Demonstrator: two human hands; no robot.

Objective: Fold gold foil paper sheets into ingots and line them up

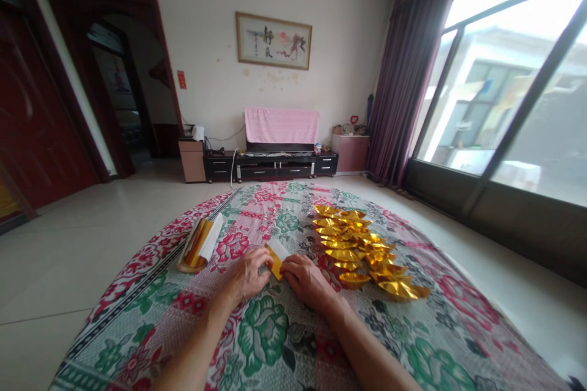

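A small sheet of gold foil paper (276,258), partly folded with its white back showing, lies between my hands at the middle of the table. My left hand (251,274) pinches its left edge, fingers curled. On the other side, my right hand (306,280) grips the right edge with bent fingers. Several folded gold paper ingots (346,255) stand in rows to the right of my right hand. Left of my left hand lies a loosely rolled stack of gold and white paper sheets (202,244).
A flowered cloth (263,333) covers the round table. Beyond it stand a low black cabinet (275,170) and a screen draped with a pink cloth (282,124). A purple curtain (398,73) and large windows are on the right; a dark red door (41,110) is on the left.
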